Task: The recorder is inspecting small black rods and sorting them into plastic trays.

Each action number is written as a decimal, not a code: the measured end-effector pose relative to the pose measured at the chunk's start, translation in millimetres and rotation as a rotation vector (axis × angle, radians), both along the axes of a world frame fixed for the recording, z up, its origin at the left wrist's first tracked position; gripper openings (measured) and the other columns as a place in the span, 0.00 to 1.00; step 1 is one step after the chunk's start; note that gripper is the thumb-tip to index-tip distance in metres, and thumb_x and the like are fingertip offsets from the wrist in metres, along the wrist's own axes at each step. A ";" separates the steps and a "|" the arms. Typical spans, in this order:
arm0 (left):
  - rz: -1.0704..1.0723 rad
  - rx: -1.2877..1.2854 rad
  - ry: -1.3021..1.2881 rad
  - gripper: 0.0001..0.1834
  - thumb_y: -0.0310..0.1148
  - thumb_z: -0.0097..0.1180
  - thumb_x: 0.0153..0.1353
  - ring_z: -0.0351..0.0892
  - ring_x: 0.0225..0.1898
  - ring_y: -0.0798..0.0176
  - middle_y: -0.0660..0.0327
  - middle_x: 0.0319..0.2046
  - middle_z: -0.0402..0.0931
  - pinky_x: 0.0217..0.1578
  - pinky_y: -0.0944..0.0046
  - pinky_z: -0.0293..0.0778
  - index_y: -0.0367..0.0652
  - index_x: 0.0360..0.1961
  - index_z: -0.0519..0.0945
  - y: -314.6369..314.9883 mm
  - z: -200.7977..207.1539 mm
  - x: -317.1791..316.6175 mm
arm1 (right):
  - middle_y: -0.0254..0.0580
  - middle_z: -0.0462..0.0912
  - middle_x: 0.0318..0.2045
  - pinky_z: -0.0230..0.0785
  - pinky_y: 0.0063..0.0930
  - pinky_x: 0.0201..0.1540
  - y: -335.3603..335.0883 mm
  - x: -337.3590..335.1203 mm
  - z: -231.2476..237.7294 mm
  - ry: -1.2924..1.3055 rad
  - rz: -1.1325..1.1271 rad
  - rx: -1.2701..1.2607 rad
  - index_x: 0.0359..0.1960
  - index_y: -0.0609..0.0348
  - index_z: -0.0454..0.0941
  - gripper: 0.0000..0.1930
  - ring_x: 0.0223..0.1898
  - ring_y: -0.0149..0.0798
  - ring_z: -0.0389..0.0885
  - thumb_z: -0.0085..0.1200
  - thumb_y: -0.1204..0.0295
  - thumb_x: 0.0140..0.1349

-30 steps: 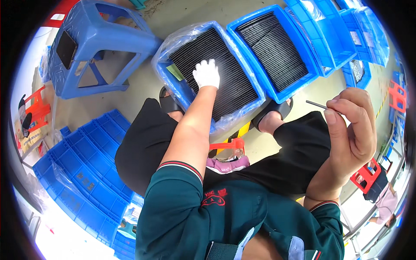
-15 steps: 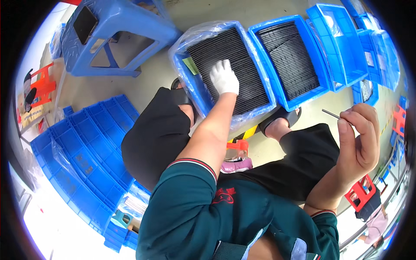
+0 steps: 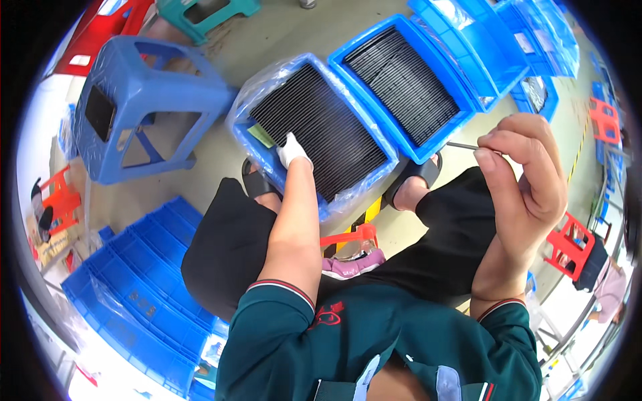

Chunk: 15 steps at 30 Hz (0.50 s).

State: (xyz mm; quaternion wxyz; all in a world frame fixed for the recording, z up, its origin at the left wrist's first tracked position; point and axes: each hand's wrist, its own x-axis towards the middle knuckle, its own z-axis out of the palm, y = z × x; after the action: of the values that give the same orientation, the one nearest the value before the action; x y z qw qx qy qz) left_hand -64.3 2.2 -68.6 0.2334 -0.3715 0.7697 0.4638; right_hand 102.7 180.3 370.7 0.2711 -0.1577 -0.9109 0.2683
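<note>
Head view: your hands are well apart. Your bare right hand (image 3: pixel 525 174) is raised above your right thigh, thumb and forefinger pinched on one end of a thin grey rod (image 3: pixel 461 145), which points out to the left. Your left hand (image 3: pixel 293 151), in a white glove, reaches down to the near left edge of close rows of dark strips (image 3: pixel 321 127); you cannot tell from here whether its fingers grip any. Those strips fill a blue crate (image 3: pixel 270 158) lined with clear plastic, with a yellow-green slip (image 3: pixel 262 136) just beside them. To its right stands a second blue crate (image 3: pixel 444 131) of similar strips. Farther left, a blue stool (image 3: pixel 120 73) carries a dark flat rectangle (image 3: pixel 100 112). Nearer you on the left lie blue crates (image 3: pixel 144 294) in a row.
</note>
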 end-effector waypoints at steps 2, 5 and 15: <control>0.163 0.230 -0.047 0.34 0.48 0.59 0.57 0.77 0.47 0.47 0.44 0.52 0.73 0.49 0.58 0.74 0.30 0.55 0.70 -3.8 -2.0 -1.3 | 0.42 0.76 0.30 0.64 0.23 0.36 4.0 4.7 3.9 -0.013 -0.033 -0.020 0.28 0.66 0.77 0.06 0.34 0.35 0.74 0.58 0.85 0.47; 0.058 0.074 0.011 0.31 0.47 0.59 0.56 0.78 0.46 0.45 0.41 0.49 0.75 0.48 0.56 0.74 0.27 0.49 0.74 -3.8 14.3 -1.1 | 0.39 0.79 0.31 0.66 0.17 0.37 19.2 12.5 7.4 0.129 -0.181 -0.052 0.29 0.65 0.78 0.05 0.33 0.30 0.76 0.61 0.82 0.51; -0.871 -0.252 0.995 0.26 0.31 0.59 0.50 0.71 0.53 0.45 0.45 0.50 0.72 0.56 0.53 0.66 0.33 0.51 0.72 131.3 116.5 23.3 | 0.36 0.76 0.32 0.63 0.15 0.37 45.6 64.1 11.8 0.360 -0.456 -0.409 0.30 0.66 0.77 0.02 0.34 0.25 0.73 0.57 0.81 0.55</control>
State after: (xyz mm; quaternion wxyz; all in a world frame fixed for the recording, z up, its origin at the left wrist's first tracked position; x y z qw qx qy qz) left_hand -41.0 133.5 48.0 -0.0286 0.2063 0.9134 0.3498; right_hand 166.8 225.8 382.5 0.4430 -0.3582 -0.7172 0.4012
